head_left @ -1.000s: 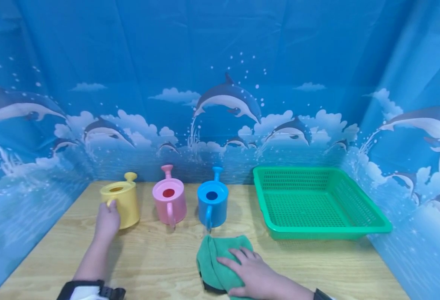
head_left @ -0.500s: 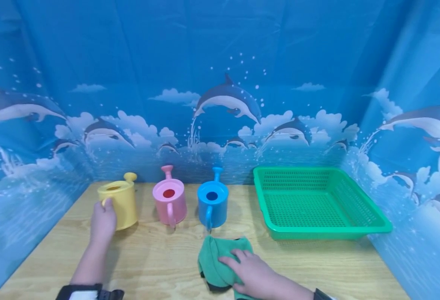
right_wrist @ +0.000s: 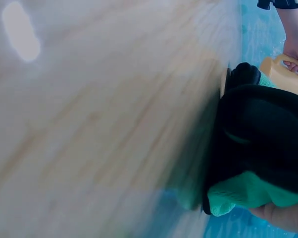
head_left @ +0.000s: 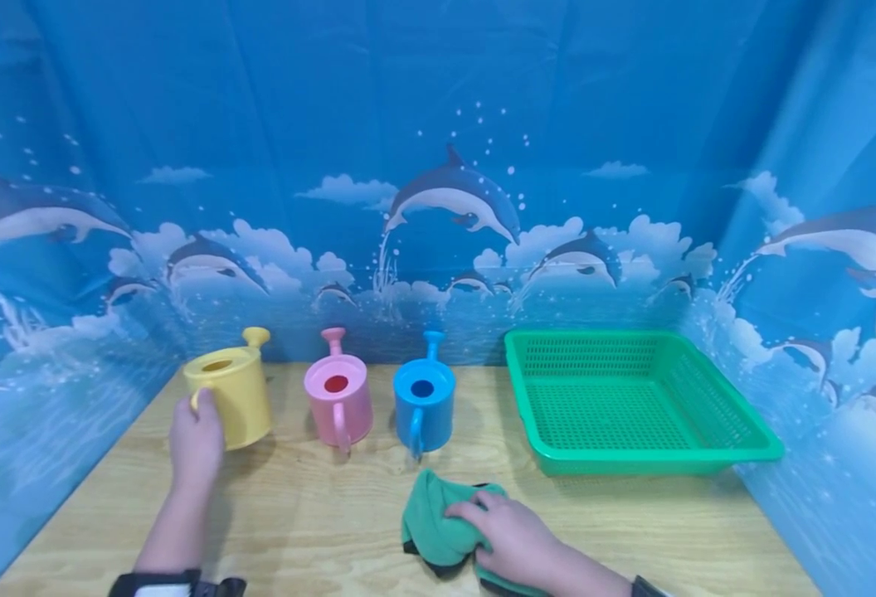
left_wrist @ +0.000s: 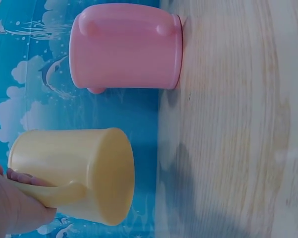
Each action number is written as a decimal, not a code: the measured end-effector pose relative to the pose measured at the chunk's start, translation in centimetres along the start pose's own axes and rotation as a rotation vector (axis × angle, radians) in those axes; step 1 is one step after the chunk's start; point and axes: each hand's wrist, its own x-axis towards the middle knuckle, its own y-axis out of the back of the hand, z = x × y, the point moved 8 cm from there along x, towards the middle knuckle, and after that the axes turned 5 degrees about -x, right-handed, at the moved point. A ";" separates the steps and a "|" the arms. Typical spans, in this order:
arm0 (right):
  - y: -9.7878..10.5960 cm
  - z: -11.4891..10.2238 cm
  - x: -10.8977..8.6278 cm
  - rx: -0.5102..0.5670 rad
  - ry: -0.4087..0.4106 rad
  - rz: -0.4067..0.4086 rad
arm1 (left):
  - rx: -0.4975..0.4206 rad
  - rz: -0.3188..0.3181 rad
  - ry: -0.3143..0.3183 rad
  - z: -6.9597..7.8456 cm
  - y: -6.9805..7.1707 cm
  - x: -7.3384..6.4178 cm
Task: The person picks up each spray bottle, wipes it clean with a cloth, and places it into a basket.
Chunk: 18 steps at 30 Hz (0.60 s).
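Observation:
My left hand (head_left: 197, 435) grips the handle of a yellow watering can (head_left: 238, 402), its thumb near the top of the handle. In the left wrist view, the can's bottom (left_wrist: 113, 176) shows, held up off the wooden table (left_wrist: 238, 119) with a shadow beyond it. At the front, the fingers of my right hand (head_left: 516, 539) bunch up a green cloth (head_left: 441, 526) with black edging. Its black side (right_wrist: 263, 134) fills much of the right wrist view. A pink watering can (head_left: 339, 406) and a blue watering can (head_left: 425, 410) stand upright between, handles toward me.
A green plastic basket (head_left: 643, 456) with perforated sides stands at the back right, nothing in it. Blue curtains (head_left: 438, 99) printed with dolphins enclose the table at the back and both sides.
My left hand has raised the yellow watering can from the table and shifted it slightly left. My right hand has curled into the green cloth, gathering it up and moving it a little right.

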 end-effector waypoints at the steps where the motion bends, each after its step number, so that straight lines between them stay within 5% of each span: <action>1: 0.1 0.1 0.0 0.007 -0.003 0.009 | -0.001 0.004 -0.002 0.1 0.0 0.0; 18: 4.5 0.1 -0.7 0.124 -0.031 0.127 | -0.027 0.034 0.025 1.3 0.5 -0.7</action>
